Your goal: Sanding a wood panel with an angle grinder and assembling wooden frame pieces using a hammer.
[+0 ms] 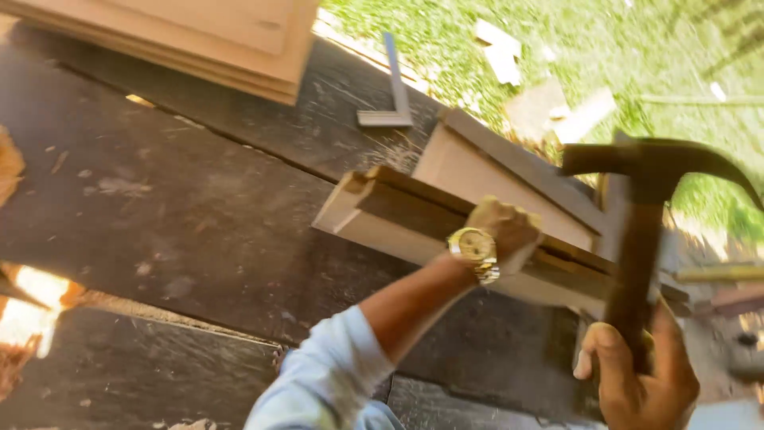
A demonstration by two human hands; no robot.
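Observation:
My left hand (508, 228), with a gold wristwatch (475, 249) and a light blue sleeve, grips the edge of a stack of grooved wooden frame pieces (414, 215) lying on the dark workbench (183, 215). My right hand (641, 381) is closed around the wooden handle of a claw hammer (646, 207). The hammer's dark head stands raised above the right end of the wooden pieces, blurred by motion.
A stack of pale boards (207, 36) lies at the bench's top left. A metal try square (391, 95) rests near the bench's far edge. Beyond it is grass (573, 40) strewn with wood offcuts. Sawdust and chips lie at the left edge.

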